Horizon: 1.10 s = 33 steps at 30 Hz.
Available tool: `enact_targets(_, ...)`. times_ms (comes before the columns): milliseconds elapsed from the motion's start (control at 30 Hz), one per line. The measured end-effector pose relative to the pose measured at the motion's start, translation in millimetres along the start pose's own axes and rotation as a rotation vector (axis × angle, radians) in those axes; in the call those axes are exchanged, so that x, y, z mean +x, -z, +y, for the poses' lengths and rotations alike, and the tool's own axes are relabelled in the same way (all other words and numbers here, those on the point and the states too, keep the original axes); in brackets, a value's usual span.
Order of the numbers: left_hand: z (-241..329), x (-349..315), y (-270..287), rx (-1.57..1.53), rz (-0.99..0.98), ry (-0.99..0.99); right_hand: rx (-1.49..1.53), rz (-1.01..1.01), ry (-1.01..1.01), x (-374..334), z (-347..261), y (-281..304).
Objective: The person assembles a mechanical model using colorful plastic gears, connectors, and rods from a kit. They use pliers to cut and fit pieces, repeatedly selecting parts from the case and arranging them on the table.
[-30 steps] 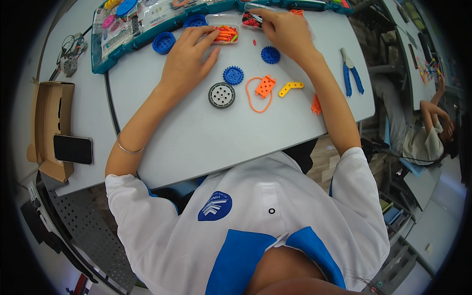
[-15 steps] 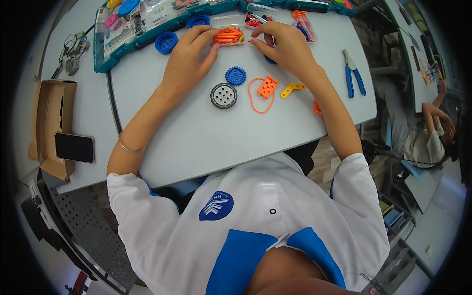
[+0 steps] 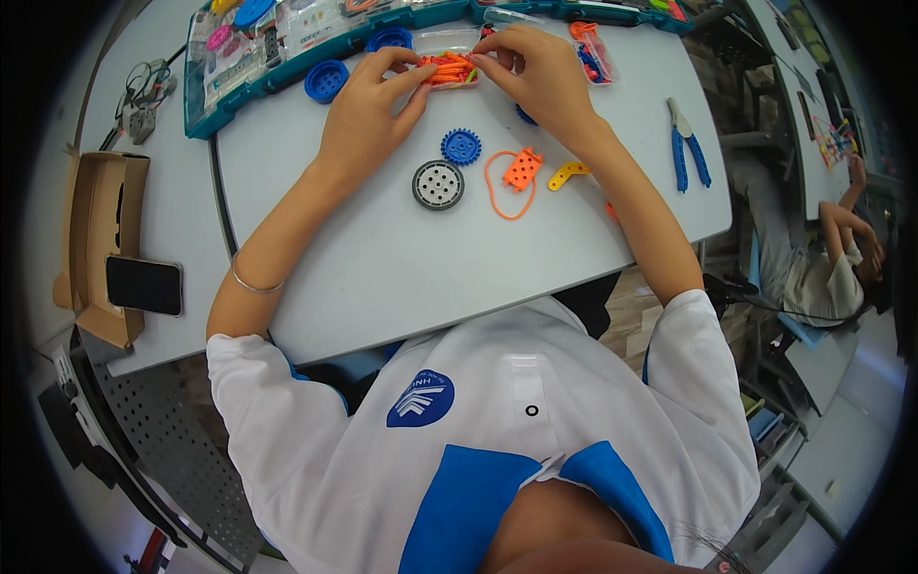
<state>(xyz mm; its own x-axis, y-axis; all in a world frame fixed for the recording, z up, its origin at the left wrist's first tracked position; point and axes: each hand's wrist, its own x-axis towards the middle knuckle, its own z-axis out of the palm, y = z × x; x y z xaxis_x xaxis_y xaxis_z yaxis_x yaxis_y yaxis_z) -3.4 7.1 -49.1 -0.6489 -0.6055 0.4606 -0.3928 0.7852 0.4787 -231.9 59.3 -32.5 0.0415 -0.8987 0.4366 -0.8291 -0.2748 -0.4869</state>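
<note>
At the far side of the table stands a small clear box (image 3: 449, 71) of orange, red and green pegs. My left hand (image 3: 368, 110) grips its left end between thumb and fingers. Over the box's right edge, my right hand (image 3: 543, 84) pinches its thumb and forefinger together; whatever is between them is too small to make out. Nearer me lie a blue gear (image 3: 461, 146), a grey wheel with holes (image 3: 438, 185), an orange block (image 3: 522, 168) with a looped orange band, and a yellow angled beam (image 3: 566, 174). My right forearm partly covers another orange piece (image 3: 610, 211).
A teal parts case (image 3: 206, 120) runs along the back, with blue wheel hubs (image 3: 326, 82) before it. Blue-handled pliers (image 3: 687, 153) lie at right. A cardboard box (image 3: 120, 187), phone (image 3: 144, 285) and cables (image 3: 142, 96) are at left. Another person (image 3: 827, 273) sits far right.
My right hand has moved left and a little away from me, its fingertips now at the peg box's right edge. My left hand stays at the box's left end.
</note>
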Motion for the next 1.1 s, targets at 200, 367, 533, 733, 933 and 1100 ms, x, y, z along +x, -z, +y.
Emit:
enact_targets(200, 0.2, 0.3, -0.4, -0.016, 0.045, -0.031, 0.019, 0.023, -0.03, 0.1, 2.9, -9.0)
enact_targets(367, 3.6, 1.5, 2.0, -0.002, 0.056, -0.035, -0.045, 0.117, -0.059, 3.2, 6.5, 18.9)
enact_targets(533, -9.0, 2.9, -0.8, -0.029, 0.202, 0.017, -0.213, 0.243, 0.24, 23.3, 2.1, 33.9)
enact_targets(733, -5.6, 16.2, 5.7, 0.004, 0.128, -0.194, -0.146, 0.022, 0.215, -1.4, 23.2, 20.4)
enact_targets(933, -14.0, 6.7, -2.1, 0.003, -0.014, -0.203, 0.006, 0.074, 0.313, -3.8, -6.2, 11.7)
enact_targets(1100, -16.9, 7.0, -3.2, 0.011, 0.013, -0.229, -0.068, 0.038, 0.361, -18.1, 0.1, -6.3)
